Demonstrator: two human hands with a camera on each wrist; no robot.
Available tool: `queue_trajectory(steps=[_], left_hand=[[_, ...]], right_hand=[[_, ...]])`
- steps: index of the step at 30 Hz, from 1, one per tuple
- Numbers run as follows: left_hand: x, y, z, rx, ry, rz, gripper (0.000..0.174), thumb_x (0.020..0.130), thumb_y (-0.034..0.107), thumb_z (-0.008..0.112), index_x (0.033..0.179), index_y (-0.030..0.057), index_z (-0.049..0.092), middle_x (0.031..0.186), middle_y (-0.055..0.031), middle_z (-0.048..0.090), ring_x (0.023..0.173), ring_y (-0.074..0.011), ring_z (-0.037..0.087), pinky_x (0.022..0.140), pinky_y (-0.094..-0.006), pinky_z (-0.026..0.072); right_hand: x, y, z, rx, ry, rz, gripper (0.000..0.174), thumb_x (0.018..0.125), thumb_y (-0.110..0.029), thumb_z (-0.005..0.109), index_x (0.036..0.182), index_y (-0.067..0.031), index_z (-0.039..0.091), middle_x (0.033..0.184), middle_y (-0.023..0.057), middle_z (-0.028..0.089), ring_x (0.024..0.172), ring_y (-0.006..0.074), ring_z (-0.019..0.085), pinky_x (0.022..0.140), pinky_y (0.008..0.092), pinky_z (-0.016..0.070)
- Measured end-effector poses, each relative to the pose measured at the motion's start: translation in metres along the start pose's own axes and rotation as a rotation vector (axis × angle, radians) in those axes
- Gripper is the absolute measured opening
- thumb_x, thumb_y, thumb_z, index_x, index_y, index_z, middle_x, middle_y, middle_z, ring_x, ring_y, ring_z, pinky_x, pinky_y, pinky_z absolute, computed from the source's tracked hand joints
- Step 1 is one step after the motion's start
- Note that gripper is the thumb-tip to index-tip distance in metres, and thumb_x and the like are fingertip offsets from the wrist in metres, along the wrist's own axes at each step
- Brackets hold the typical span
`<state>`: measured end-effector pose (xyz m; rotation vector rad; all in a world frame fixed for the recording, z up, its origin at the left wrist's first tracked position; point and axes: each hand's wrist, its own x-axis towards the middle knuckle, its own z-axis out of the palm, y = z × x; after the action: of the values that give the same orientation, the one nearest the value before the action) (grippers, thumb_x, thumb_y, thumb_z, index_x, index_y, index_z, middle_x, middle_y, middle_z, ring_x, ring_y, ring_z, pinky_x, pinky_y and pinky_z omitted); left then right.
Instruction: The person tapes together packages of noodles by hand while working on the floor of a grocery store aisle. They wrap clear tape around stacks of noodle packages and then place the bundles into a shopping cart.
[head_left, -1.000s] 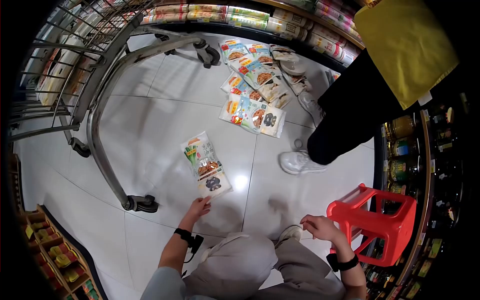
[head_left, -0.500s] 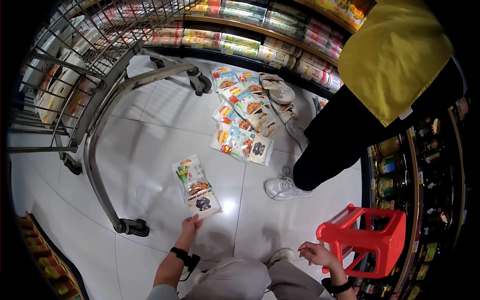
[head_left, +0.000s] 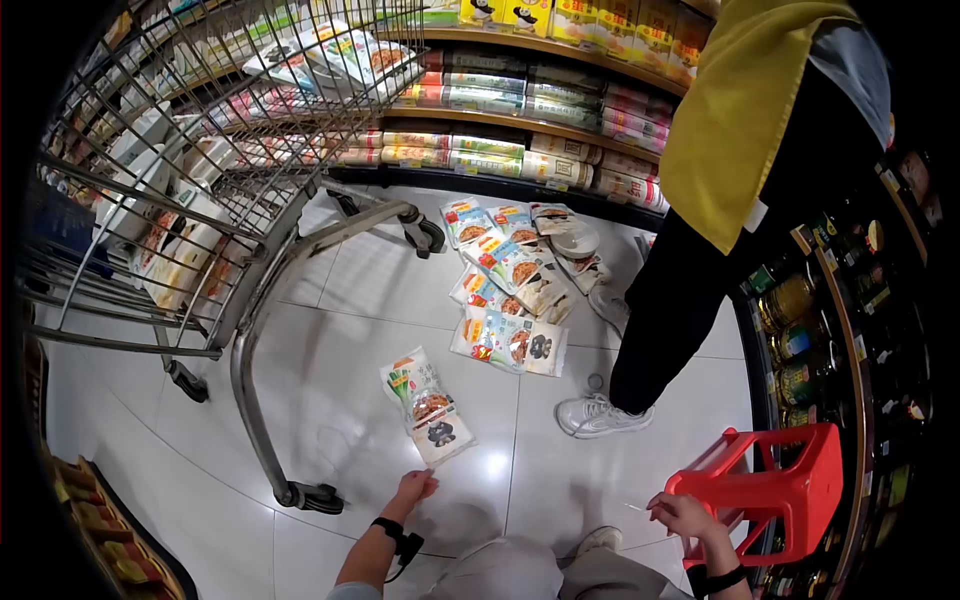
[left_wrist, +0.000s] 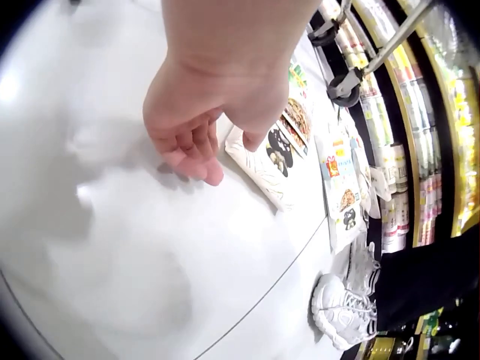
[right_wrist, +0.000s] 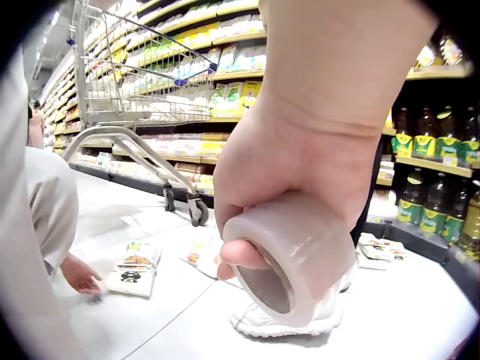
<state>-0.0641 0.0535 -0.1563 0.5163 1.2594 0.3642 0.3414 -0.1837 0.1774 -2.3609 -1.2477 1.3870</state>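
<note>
A flat noodle packet pair (head_left: 428,405) lies on the floor, its near edge just beyond my left hand (head_left: 418,487). The left wrist view has that hand (left_wrist: 199,124) beside the packets (left_wrist: 279,154), fingers loosely bent and holding nothing, a small gap between. My right hand (head_left: 682,515) is raised left of the red stool (head_left: 770,495). In the right wrist view, the right hand (right_wrist: 289,165) grips a roll of clear tape (right_wrist: 300,255), a fingertip through its core. More packets (head_left: 510,338) lie in an overlapping pile farther off.
A wire cart (head_left: 225,330) stands at left with goods inside. Someone in a yellow apron (head_left: 715,150), dark trousers and white shoes (head_left: 603,415) stands at right, beside the pile. A bowl-like round object (head_left: 575,240) rests on the pile. Shelves (head_left: 560,120) run along the back and right.
The head view has tilted up, showing more of the cart and shelves. My left hand has come slightly away from the packet edge it touched. The right hand remains near the stool.
</note>
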Motion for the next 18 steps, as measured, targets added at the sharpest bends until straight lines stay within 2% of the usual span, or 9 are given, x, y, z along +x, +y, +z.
queue_trajectory(steps=[3, 5, 7, 9, 11, 13, 15, 17, 18], left_hand=[[-0.038, 0.007, -0.022, 0.212, -0.043, 0.054, 0.024, 0.079, 0.024, 0.065, 0.074, 0.0032, 0.055, 0.068, -0.0066, 0.061, 0.055, -0.0123, 0.056, 0.048, -0.0225, 0.0452], [-0.055, 0.01, -0.038, 0.353, -0.071, 0.105, 0.024, 0.078, 0.025, 0.066, 0.072, 0.0037, 0.056, 0.065, -0.0062, 0.06, 0.053, -0.0116, 0.054, 0.048, -0.0227, 0.0451], [-0.076, 0.014, -0.048, 0.45, 0.084, 0.104, 0.025, 0.076, 0.026, 0.068, 0.071, 0.0024, 0.06, 0.064, -0.0053, 0.059, 0.053, -0.0104, 0.053, 0.05, -0.0231, 0.0452], [-0.081, 0.018, -0.057, 0.452, 0.099, 0.14, 0.026, 0.076, 0.026, 0.068, 0.072, 0.0014, 0.061, 0.064, -0.005, 0.059, 0.054, -0.0103, 0.054, 0.051, -0.0235, 0.0456], [-0.081, 0.026, -0.056, 0.434, 0.14, 0.214, 0.027, 0.076, 0.027, 0.068, 0.074, 0.0005, 0.063, 0.065, -0.0047, 0.06, 0.055, -0.0102, 0.054, 0.052, -0.0239, 0.046], [-0.083, 0.037, -0.051, 0.478, 0.093, 0.227, 0.029, 0.077, 0.028, 0.065, 0.073, -0.0003, 0.064, 0.066, -0.0041, 0.061, 0.059, -0.0101, 0.055, 0.056, -0.0251, 0.0473], [-0.098, 0.061, -0.031, 0.557, 0.034, 0.265, 0.029, 0.08, 0.029, 0.062, 0.076, 0.0003, 0.064, 0.069, -0.0049, 0.062, 0.063, -0.0103, 0.057, 0.059, -0.0256, 0.0484], [-0.109, 0.084, -0.013, 0.582, -0.095, 0.362, 0.03, 0.081, 0.031, 0.059, 0.08, 0.0016, 0.064, 0.073, -0.0051, 0.063, 0.065, -0.0103, 0.058, 0.061, -0.0257, 0.0485], [-0.101, 0.087, -0.009, 0.582, -0.135, 0.438, 0.029, 0.08, 0.031, 0.059, 0.082, 0.0021, 0.062, 0.073, -0.0053, 0.063, 0.066, -0.011, 0.059, 0.062, -0.0258, 0.0482]], right_hand=[[-0.03, 0.014, -0.018, -0.001, 0.164, -0.054, 0.015, 0.085, -0.011, 0.05, 0.092, 0.0001, 0.056, 0.072, 0.0063, 0.062, 0.052, 0.011, 0.056, 0.047, 0.0242, 0.0457], [-0.053, 0.02, -0.025, 0.085, 0.243, -0.051, 0.014, 0.084, -0.01, 0.05, 0.09, 0.0006, 0.057, 0.07, 0.006, 0.061, 0.052, 0.0101, 0.055, 0.046, 0.0238, 0.0445], [-0.073, 0.027, -0.029, 0.172, 0.316, -0.046, 0.013, 0.084, -0.009, 0.051, 0.089, 0.0011, 0.057, 0.069, 0.0057, 0.06, 0.052, 0.0093, 0.053, 0.045, 0.0234, 0.0432], [-0.088, 0.033, -0.036, 0.109, 0.364, -0.007, 0.016, 0.082, -0.01, 0.053, 0.092, 0.0025, 0.057, 0.069, 0.0095, 0.063, 0.058, 0.0172, 0.062, 0.054, 0.0279, 0.0479], [-0.092, 0.04, -0.039, 0.23, 0.375, -0.026, 0.012, 0.084, -0.009, 0.05, 0.086, 0.0008, 0.057, 0.064, 0.0042, 0.058, 0.051, 0.0083, 0.051, 0.043, 0.0231, 0.0416], [-0.086, 0.054, -0.046, 0.277, 0.355, -0.016, 0.012, 0.085, -0.009, 0.048, 0.087, -0.0007, 0.055, 0.068, 0.0033, 0.058, 0.052, 0.0084, 0.053, 0.044, 0.0236, 0.0439], [-0.101, 0.007, -0.054, -0.04, 0.437, -0.143, 0.024, 0.089, -0.021, 0.047, 0.104, -0.0053, 0.055, 0.087, 0.012, 0.06, 0.071, 0.0213, 0.054, 0.066, 0.0316, 0.0447], [-0.098, -0.024, -0.057, 0.14, 0.386, -0.2, 0.023, 0.089, -0.02, 0.047, 0.102, -0.0031, 0.054, 0.078, 0.0081, 0.056, 0.066, 0.0137, 0.049, 0.059, 0.0268, 0.0425], [-0.101, -0.042, -0.06, 0.26, 0.293, -0.066, 0.021, 0.089, -0.019, 0.046, 0.099, -0.0021, 0.054, 0.074, 0.0059, 0.056, 0.06, 0.0108, 0.046, 0.053, 0.0252, 0.0404]])
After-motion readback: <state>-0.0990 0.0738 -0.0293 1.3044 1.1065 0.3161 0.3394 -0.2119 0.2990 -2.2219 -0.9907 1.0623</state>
